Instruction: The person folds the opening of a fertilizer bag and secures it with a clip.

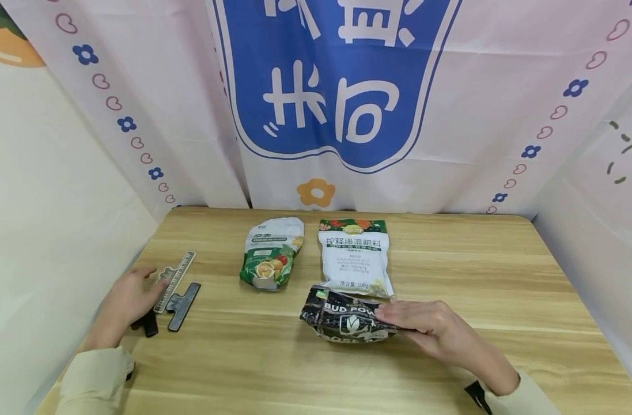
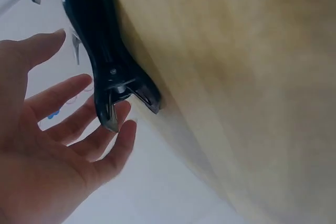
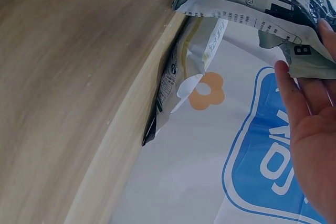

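Apparently we're steadying the black pouch point(image 1: 341, 318) in front of the white packet point(image 1: 354, 259), right hand point(image 1: 434, 329) gripping one end; left hand point(image 1: 131, 297), loosely spread, sits by clips point(image 1: 183, 306) left of that packet; lifting one calls for pinching.

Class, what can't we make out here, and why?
Head view:
- lettering after "POW" on the black bag, behind the right hand
- part of the black clip, behind the left hand
- finest print on the white bag, too small

Right wrist view:
- right hand, partly cut off by edge
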A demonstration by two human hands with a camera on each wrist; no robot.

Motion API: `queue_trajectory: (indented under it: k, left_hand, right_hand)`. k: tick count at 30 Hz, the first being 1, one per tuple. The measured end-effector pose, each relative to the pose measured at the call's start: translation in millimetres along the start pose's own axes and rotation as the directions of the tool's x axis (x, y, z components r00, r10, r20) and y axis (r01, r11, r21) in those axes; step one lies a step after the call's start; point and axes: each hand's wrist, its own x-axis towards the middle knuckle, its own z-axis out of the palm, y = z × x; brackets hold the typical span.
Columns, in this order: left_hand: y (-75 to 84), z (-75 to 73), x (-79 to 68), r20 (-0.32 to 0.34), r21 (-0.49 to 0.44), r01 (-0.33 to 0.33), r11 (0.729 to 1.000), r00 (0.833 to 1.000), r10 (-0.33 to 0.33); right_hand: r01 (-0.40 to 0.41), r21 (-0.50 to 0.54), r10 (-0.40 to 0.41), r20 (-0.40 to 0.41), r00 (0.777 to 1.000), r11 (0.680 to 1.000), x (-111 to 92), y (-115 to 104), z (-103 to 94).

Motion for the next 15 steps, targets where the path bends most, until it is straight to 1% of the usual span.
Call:
queue_trajectory:
  k: [5, 11, 15]
  left_hand:
    - [-1.6, -1.0, 10.9, 0.045, -0.016, -0.030, 0.999, 0.999, 0.031]
    - [1.1, -5.5, 17.6, 0.102, -0.035, 0.000, 0.999, 0.995, 0.004]
    - [6.6, -7.9, 20.3, 0.138, -0.032, 0.027, 0.999, 0.990, -0.022]
  right_hand:
    - [-0.004, 0.019, 0.004, 0.009, 1.000, 1.000, 0, 1, -0.6]
    - [0.006, 0.026, -0.006, 0.006, 1.000, 1.000, 0, 1, -0.6]
    - [0.000, 0.026, 0.000, 0.002, 1.000, 1.000, 0, 0, -0.5]
